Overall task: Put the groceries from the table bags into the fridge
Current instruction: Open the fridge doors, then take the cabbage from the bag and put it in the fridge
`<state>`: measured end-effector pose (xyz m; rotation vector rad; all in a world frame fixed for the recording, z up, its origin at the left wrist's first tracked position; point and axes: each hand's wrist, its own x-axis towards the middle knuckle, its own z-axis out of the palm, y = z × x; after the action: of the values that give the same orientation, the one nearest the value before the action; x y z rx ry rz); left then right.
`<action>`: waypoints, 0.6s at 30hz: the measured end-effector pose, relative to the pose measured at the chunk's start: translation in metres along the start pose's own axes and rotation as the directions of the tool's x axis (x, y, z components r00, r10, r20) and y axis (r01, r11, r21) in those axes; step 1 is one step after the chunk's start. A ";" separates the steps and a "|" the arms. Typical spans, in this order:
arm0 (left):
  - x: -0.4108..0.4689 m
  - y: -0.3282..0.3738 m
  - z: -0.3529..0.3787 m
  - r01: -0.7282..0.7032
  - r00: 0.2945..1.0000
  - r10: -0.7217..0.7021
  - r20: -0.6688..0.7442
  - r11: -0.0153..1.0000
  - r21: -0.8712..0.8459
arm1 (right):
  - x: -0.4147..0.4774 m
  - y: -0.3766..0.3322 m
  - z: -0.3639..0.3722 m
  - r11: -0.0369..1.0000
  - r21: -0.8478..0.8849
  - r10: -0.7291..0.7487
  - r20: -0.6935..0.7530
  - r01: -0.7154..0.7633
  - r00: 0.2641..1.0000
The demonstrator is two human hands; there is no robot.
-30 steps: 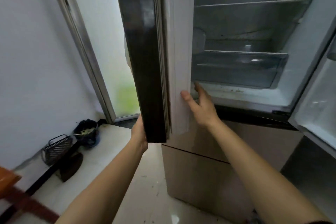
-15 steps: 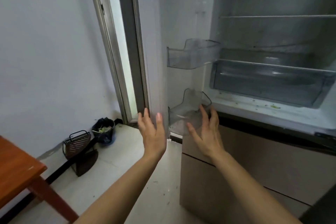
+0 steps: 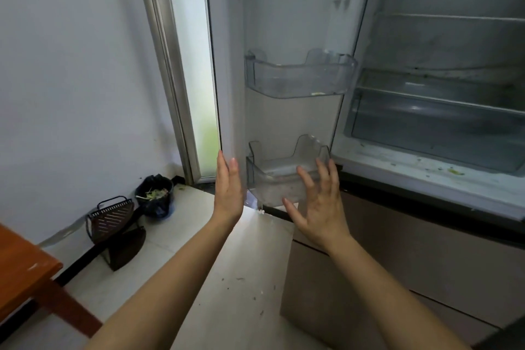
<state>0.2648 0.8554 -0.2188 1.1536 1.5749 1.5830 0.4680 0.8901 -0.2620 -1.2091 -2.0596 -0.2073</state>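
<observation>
Fridge at right, door swung wide leftward; groceries anywhere?

None in view, nor bags. Left hand by the door's outer edge, right hand before the lower door bin. Fingers of both straight, spread, gripping nothing.

Best way to finish the opening?

Probably push flat-palmed to full swing, then release gently. Cannot tell whether touching now.

Room to carry things in?

Open floor in the near middle. Mind the table corner near left, the waste bucket and wire rack farther left, and that bin's jutting rim.
</observation>
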 end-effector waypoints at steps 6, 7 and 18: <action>-0.023 0.009 -0.024 -0.010 0.997 -0.004 0.079 0.986 0.167 | -0.001 -0.008 -0.004 1.000 0.005 0.030 0.024 -0.030 0.999; -0.031 0.009 -0.028 -0.053 0.997 0.034 0.072 0.958 0.282 | -0.002 -0.011 -0.005 0.999 -0.006 0.046 0.022 -0.045 0.999; -0.211 -0.032 -0.185 0.219 0.969 0.071 -0.237 0.204 0.954 | -0.098 -0.143 0.047 0.953 0.260 -0.229 0.279 0.157 0.932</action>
<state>0.1855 0.5891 -0.2661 1.4270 2.9446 0.3971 0.3570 0.7667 -0.3300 -0.9373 -2.3974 0.1400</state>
